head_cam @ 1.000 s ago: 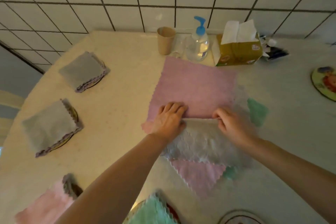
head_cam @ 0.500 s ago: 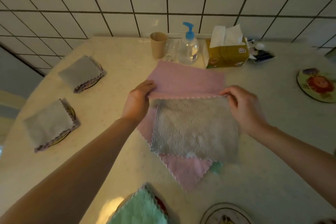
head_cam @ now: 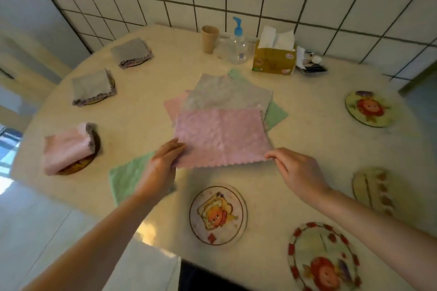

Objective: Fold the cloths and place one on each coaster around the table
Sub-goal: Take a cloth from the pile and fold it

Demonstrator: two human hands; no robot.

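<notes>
A pink cloth [head_cam: 220,136] lies folded in half at the middle of the table, its scalloped edge nearest me. My left hand [head_cam: 163,163] grips its near left corner and my right hand [head_cam: 293,170] pinches its near right corner. Under it lie a grey cloth [head_cam: 227,95], another pink one [head_cam: 173,106] and a green one [head_cam: 276,113]. Folded grey cloths [head_cam: 131,51] [head_cam: 91,86], a folded pink cloth [head_cam: 66,149] and a green cloth [head_cam: 127,177] sit on the left. Bare coasters [head_cam: 217,215] [head_cam: 324,257] [head_cam: 373,189] [head_cam: 366,108] ring the near and right side.
At the back by the tiled wall stand a paper cup [head_cam: 209,39], a pump bottle [head_cam: 237,42], a tissue box [head_cam: 274,59] and small dark items [head_cam: 312,64]. The table edge [head_cam: 165,253] curves just in front of me.
The pink cloth was folded over from the far side toward me and now covers the near half of the grey cloth. Both hands came nearer with its corners; the view pulled back.
</notes>
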